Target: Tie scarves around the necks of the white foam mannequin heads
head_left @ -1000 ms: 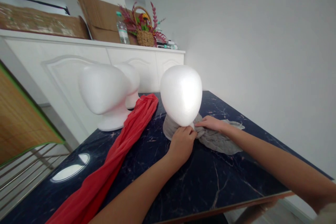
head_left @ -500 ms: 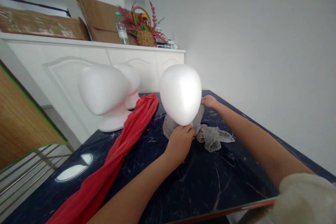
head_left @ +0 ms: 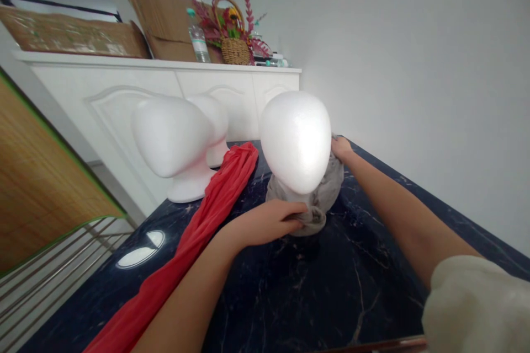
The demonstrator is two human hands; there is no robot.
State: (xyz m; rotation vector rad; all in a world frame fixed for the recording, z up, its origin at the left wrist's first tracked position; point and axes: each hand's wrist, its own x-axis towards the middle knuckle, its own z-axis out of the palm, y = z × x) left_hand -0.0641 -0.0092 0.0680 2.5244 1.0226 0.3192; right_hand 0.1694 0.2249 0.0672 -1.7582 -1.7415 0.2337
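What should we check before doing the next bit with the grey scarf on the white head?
1. Left hand has the grey scarf pinched at the front, under the foam head: ok.
2. Right hand has cloth at the far side of the head: it touches it, but whether it grips, cannot tell.
3. Scarf goes all the way round the neck: cannot tell, the back is hidden.
4. Head stands upright on the table: cannot tell, the scarf hides its base.
5. Red scarf lies apart from the grey one: ok.
6. Other two foam heads stand clear of both hands: ok.
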